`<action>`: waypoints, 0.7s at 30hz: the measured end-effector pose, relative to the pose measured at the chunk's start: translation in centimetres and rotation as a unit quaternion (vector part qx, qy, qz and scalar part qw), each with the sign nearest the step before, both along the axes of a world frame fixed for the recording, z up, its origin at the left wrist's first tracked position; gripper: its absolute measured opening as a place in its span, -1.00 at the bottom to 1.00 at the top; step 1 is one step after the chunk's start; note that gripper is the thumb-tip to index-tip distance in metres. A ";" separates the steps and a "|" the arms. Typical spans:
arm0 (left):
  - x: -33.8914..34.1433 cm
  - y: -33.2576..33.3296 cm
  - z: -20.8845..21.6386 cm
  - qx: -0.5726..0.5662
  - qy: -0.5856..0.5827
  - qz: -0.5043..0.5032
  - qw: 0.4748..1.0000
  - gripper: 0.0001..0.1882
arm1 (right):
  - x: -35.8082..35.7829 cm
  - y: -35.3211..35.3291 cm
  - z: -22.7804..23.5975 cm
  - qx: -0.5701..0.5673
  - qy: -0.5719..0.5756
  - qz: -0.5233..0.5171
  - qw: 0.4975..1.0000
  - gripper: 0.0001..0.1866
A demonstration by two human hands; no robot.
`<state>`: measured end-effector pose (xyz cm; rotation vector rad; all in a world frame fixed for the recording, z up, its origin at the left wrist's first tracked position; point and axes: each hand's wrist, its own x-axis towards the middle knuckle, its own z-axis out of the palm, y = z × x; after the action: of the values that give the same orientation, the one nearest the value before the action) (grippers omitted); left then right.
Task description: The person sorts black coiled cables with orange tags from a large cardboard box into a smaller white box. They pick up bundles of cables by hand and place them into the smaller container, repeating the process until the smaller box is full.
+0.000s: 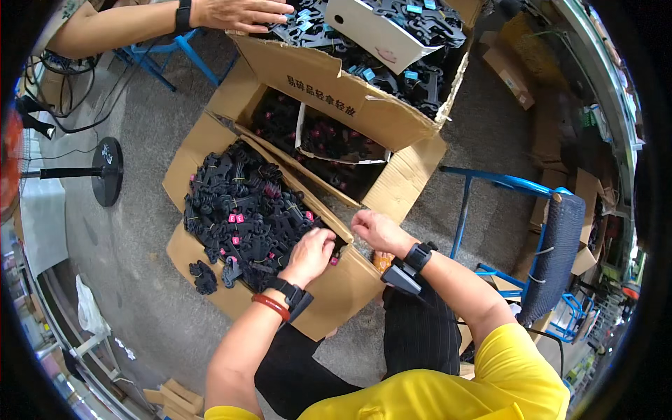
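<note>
My left hand [311, 257] is over the near right corner of an open cardboard box [353, 280], its fingers bent down at the heap. The heap [245, 203] is of small black plastic pieces that look like hangers, some with pink tags. Whatever those fingers hold, if anything, is hidden. Just right of the box's edge, my right hand [378, 231] is closed with its fingers curled in; I cannot make out anything in it. Both wrists wear black straps with small devices. A few black pieces [204, 277] lie on the box's near left flap.
Behind stands another box [350, 87] of black pieces with blue tags, a white carton [381, 35] on top. Another person's hand [245, 12] reaches over it. A blue-framed chair [553, 252] stands right; a round black stand base [107, 171] is left.
</note>
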<state>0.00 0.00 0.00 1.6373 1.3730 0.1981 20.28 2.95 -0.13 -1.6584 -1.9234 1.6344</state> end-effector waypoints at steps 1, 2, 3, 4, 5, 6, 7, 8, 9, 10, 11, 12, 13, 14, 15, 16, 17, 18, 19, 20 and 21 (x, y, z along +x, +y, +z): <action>0.3 0.8 0.0 0.055 -0.006 -0.002 0.998 -0.83 | -0.1 0.3 0.0 0.003 0.007 -0.017 1.000 -0.81; 0.7 1.3 -0.2 0.106 0.004 -0.011 0.994 -0.82 | -0.2 0.4 -0.1 0.004 0.013 -0.034 0.999 -0.82; 0.9 2.6 -0.8 0.149 0.015 -0.018 0.989 -0.77 | -0.5 1.0 -0.8 0.050 0.025 -0.045 0.997 -0.84; 1.1 3.9 -2.2 0.212 0.011 -0.019 0.977 -0.74 | -1.0 1.5 -1.4 0.094 0.037 -0.056 0.993 -0.85; 1.5 5.1 -3.6 0.273 0.006 -0.021 0.962 -0.70 | -1.3 1.9 -2.2 0.138 0.047 -0.067 0.987 -0.87; 2.2 6.0 -4.5 0.299 0.034 -0.036 0.953 -0.63 | -1.1 2.0 -3.2 0.174 0.047 -0.074 0.981 -0.87; 2.5 7.1 -5.1 0.321 0.048 -0.050 0.945 -0.60 | -1.5 2.6 -2.8 0.244 0.042 -0.069 0.966 -0.84; 2.9 8.2 -5.9 0.333 0.065 -0.068 0.938 -0.61 | -1.6 3.7 -1.9 0.334 0.040 -0.059 0.940 -0.78; 3.6 8.9 -6.7 0.342 0.081 -0.084 0.932 -0.61 | -1.3 4.8 -0.8 0.419 0.036 -0.046 0.906 -0.73; 4.2 9.5 -7.2 0.346 0.081 -0.107 0.928 -0.61 | -0.9 5.7 0.7 0.480 -0.002 -0.032 0.877 -0.65; 4.2 10.3 -7.9 0.367 0.104 -0.125 0.916 -0.61 | -0.8 6.9 2.5 0.545 -0.031 -0.020 0.838 -0.58; 4.9 11.1 -8.2 0.367 0.161 -0.141 0.905 -0.61 | 0.0 8.2 3.8 0.586 -0.048 -0.014 0.809 -0.53; 5.7 11.7 -8.4 0.365 0.218 -0.155 0.892 -0.61 | 0.8 9.3 4.8 0.625 -0.064 -0.009 0.778 -0.47; 6.5 12.4 -9.3 0.342 0.274 -0.179 0.881 -0.68 | 1.5 10.4 5.2 0.660 -0.080 -0.021 0.747 -0.39; 6.4 13.1 -9.4 0.336 0.279 -0.193 0.879 -0.76 | 1.8 11.3 5.5 0.669 -0.104 -0.018 0.735 -0.33; 6.8 13.7 -9.8 0.336 0.279 -0.200 0.877 -0.78 | 2.2 11.6 6.6 0.658 -0.145 -0.022 0.739 -0.30; 7.2 14.2 -10.1 0.336 0.279 -0.206 0.876 -0.79 | 2.5 12.0 7.4 0.646 -0.183 -0.026 0.741 -0.27; 7.8 14.7 -9.9 0.289 0.275 -0.216 0.891 -0.80 | 2.9 12.5 7.2 0.632 -0.209 -0.024 0.746 -0.25; 8.1 14.8 -10.2 0.294 0.298 -0.223 0.880 -0.77 | 3.2 13.1 7.3 0.621 -0.231 -0.024 0.748 -0.22; 8.2 15.0 -10.7 0.289 0.289 -0.217 0.886 -0.77 | 3.4 13.8 6.9 0.604 -0.241 -0.022 0.759 -0.23; 8.2 15.2 -11.3 0.285 0.280 -0.210 0.892 -0.76 | 3.5 14.5 6.8 0.606 -0.286 -0.007 0.742 -0.31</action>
<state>8.21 15.16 -11.26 2.5956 1.3975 -0.1647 23.77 17.40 6.66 -1.4783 -2.2728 -0.3949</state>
